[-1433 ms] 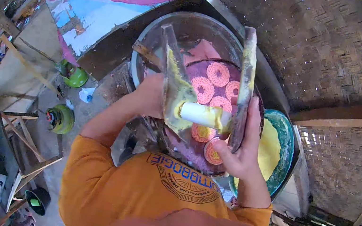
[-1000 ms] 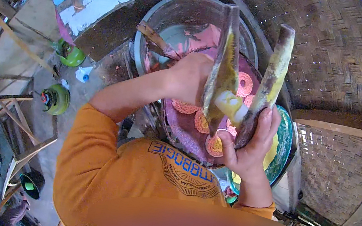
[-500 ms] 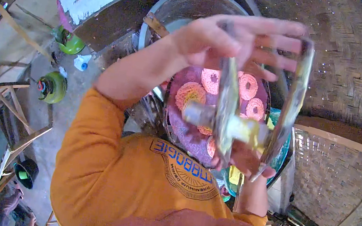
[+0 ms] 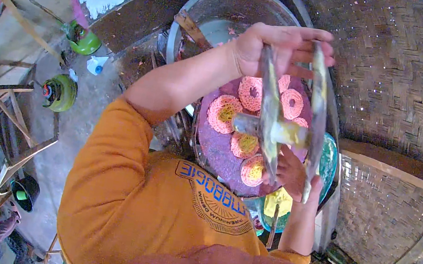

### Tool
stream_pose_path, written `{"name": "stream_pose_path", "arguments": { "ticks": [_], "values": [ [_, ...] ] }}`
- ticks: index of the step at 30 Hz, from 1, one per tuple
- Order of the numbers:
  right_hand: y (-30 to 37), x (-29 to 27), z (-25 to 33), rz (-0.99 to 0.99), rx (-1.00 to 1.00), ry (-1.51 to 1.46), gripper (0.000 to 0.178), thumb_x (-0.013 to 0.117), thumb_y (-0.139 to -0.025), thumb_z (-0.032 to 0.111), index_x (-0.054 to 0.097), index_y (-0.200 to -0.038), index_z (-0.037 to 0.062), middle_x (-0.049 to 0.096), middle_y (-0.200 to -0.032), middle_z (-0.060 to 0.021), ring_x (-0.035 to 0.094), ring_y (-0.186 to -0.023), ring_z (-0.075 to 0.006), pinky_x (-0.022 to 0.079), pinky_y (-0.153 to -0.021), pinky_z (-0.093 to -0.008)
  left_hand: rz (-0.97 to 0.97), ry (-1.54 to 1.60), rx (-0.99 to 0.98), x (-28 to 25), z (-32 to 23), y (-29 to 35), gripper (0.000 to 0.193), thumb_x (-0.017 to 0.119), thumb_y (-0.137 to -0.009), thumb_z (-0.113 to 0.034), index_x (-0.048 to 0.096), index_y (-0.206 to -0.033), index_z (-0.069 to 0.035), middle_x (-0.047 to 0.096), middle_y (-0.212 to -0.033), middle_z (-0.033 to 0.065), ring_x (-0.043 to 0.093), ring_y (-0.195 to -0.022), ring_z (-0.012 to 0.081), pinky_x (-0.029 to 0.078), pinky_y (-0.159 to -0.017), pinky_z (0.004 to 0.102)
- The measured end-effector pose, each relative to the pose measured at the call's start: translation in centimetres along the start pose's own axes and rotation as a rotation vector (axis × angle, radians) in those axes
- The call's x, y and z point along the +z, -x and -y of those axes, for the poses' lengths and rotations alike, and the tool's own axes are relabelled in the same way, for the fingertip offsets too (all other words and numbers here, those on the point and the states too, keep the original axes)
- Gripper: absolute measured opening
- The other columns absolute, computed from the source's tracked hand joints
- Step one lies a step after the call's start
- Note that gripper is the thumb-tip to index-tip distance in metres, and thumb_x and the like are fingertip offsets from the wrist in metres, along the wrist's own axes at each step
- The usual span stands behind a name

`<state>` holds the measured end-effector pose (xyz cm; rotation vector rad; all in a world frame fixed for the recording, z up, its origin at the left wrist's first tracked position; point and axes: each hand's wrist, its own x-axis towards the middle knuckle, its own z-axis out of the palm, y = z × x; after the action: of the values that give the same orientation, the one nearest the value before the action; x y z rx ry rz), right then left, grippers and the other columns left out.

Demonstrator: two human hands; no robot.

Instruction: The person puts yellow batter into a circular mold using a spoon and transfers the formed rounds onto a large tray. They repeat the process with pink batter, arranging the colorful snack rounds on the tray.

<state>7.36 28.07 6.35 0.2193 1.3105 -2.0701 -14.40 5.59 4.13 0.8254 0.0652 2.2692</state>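
My left hand point(image 4: 279, 47) is at the far end of a wooden hand press point(image 4: 270, 108), its fingers reaching across the two long worn bars. Between the bars runs a short pale cylinder point(image 4: 246, 125). Closed around the near end of the press is my right hand point(image 4: 290, 170), partly hidden by the bars. Below the press lies a round purple tray point(image 4: 213, 154). Several lacy rings of pink strands, such as this pink ring point(image 4: 223, 113), rest on it; some have yellow strands in the middle.
A large grey basin point(image 4: 210, 6) stands beyond the tray, with a wooden stick point(image 4: 192, 29) at its rim. Yellow dough point(image 4: 278, 203) sits in a teal basin point(image 4: 329, 163) at the right. Woven walls point(image 4: 399, 79) rise on the right; green gas cylinders point(image 4: 63, 98) stand at left.
The far ends of the two bars have come closer together. My left hand's fingers have drawn inward, and the right-hand bar has shifted left.
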Motion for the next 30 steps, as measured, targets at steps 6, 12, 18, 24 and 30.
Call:
{"name": "stream_pose_path", "arguments": {
  "ticks": [6, 12, 18, 24, 30],
  "values": [
    [-1.1, -0.4, -0.2, -0.096, 0.067, 0.119, 0.109, 0.062, -0.059, 0.067, 0.022, -0.138, 0.0042, 0.046, -0.12, -0.0192, 0.052, -0.099, -0.0316, 0.042, -0.081, -0.0416, -0.089, 0.224, 0.032, -2.7, 0.1, 1.4, 0.07, 0.047, -0.08, -0.06, 0.042, -0.126, -0.008, 0.059, -0.106, 0.0098, 0.051, -0.108, 0.0302, 0.039, -0.092, 0.0443],
    [-2.2, -1.4, 2.7, -0.173, -0.05, 0.234, 0.106, 0.061, -0.059, 0.066, 0.024, -0.137, 0.0042, 0.047, -0.12, -0.0179, 0.054, -0.097, -0.0258, 0.042, -0.08, -0.0352, -0.041, 0.1, 0.086, -3.8, -0.6, -1.9, 0.069, 0.047, -0.078, -0.062, 0.046, -0.121, -0.008, 0.059, -0.103, 0.0108, 0.052, -0.105, 0.0307, 0.041, -0.089, 0.0443],
    [-3.4, -2.6, 5.2, -0.181, -0.074, 0.178, 0.097, 0.062, -0.064, 0.061, 0.027, -0.136, 0.005, 0.041, -0.131, -0.0125, 0.052, -0.1, -0.0252, 0.043, -0.08, -0.0362, -0.125, 0.084, 0.128, -6.3, 0.1, -5.0, 0.066, 0.055, -0.075, -0.059, 0.048, -0.116, -0.007, 0.06, -0.099, 0.0129, 0.053, -0.105, 0.0326, 0.043, -0.087, 0.043],
    [-4.6, -3.4, 5.1, -0.141, -0.029, 0.151, 0.087, 0.063, -0.067, 0.055, 0.033, -0.134, 0.0088, 0.039, -0.133, -0.012, 0.051, -0.103, -0.0255, 0.045, -0.077, -0.0376, -0.208, 0.002, 0.148, -8.4, 0.1, -4.2, 0.064, 0.049, -0.076, -0.063, 0.052, -0.111, -0.009, 0.061, -0.093, 0.008, 0.059, -0.09, 0.0285, 0.048, -0.078, 0.0441],
    [-5.0, -4.1, 4.4, -0.129, -0.032, 0.125, 0.077, 0.063, -0.069, 0.047, 0.038, -0.128, 0.0041, 0.053, -0.113, -0.0133, 0.056, -0.091, -0.0247, 0.047, -0.073, -0.0376, -0.236, 0.01, 0.188, -8.3, -0.7, -3.2, 0.061, 0.05, -0.077, -0.06, 0.051, -0.111, -0.01, 0.061, -0.088, 0.0074, 0.059, -0.089, 0.0272, 0.049, -0.075, 0.0428]
  ]
}}
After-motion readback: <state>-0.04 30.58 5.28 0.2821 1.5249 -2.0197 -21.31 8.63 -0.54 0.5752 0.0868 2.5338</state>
